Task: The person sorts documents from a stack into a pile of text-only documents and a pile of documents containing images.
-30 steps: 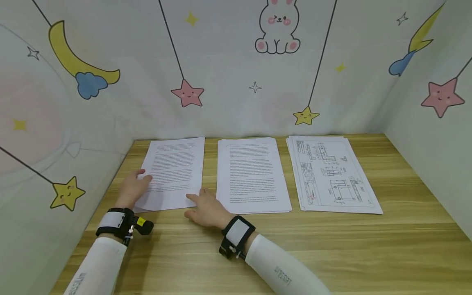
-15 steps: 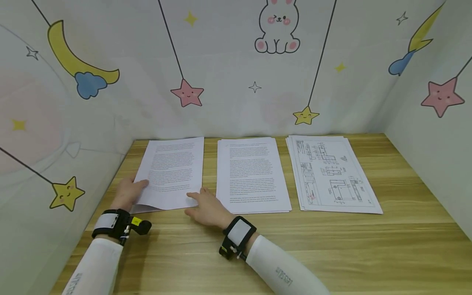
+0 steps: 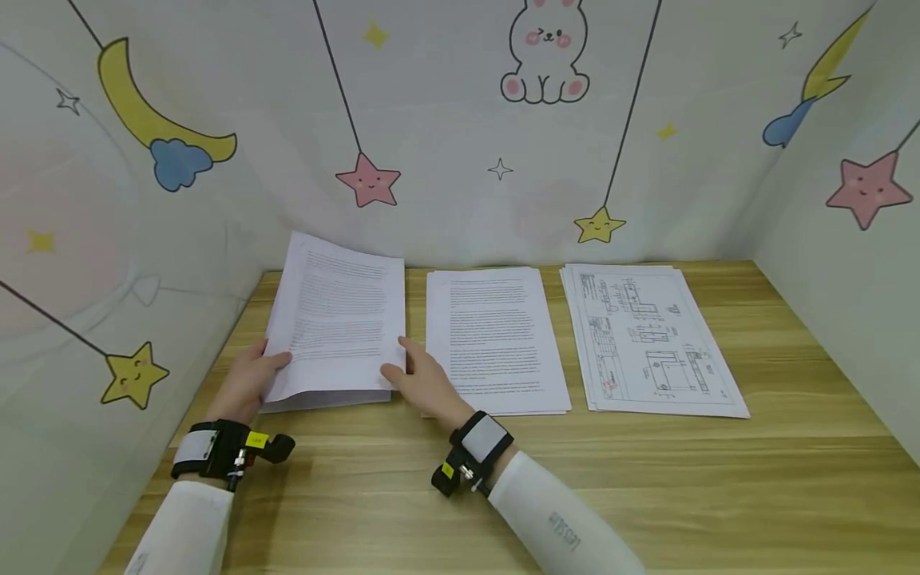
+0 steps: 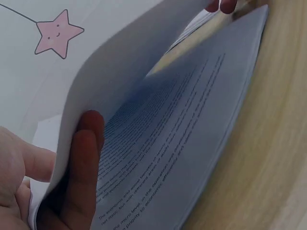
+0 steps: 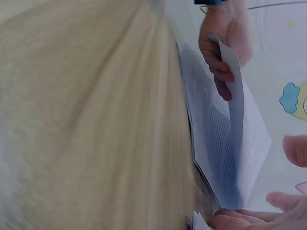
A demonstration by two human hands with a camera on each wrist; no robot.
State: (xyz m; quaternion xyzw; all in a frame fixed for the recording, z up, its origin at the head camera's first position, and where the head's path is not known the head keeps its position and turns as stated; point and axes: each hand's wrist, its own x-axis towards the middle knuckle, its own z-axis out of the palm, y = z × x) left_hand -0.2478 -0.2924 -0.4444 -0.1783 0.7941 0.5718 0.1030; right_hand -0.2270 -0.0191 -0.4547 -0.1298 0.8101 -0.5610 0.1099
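My left hand [image 3: 243,383] pinches the left edge of a printed sheet of paper [image 3: 338,319], thumb on top and fingers beneath. In the left wrist view, the sheet [image 4: 112,62] bends upward above more printed pages [image 4: 211,129]. Whether it is a single sheet I cannot tell. At its right edge is my right hand [image 3: 427,383], thumb and forefinger spread apart. The right wrist view shows the right hand's fingers [image 5: 259,218] low beside the raised sheet [image 5: 237,100]; any contact there is unclear.
A middle stack of text pages [image 3: 492,343] lies just right of the right hand. Farther right is a stack of technical drawings [image 3: 654,343]. The wooden table [image 3: 374,495] meets a patterned cloth wall [image 3: 460,216] behind and at both sides.
My left hand has taken the sheet's edge and raised it; its far edge now stands up against the wall. The right hand has moved slightly right and farther away, to the sheet's right edge.
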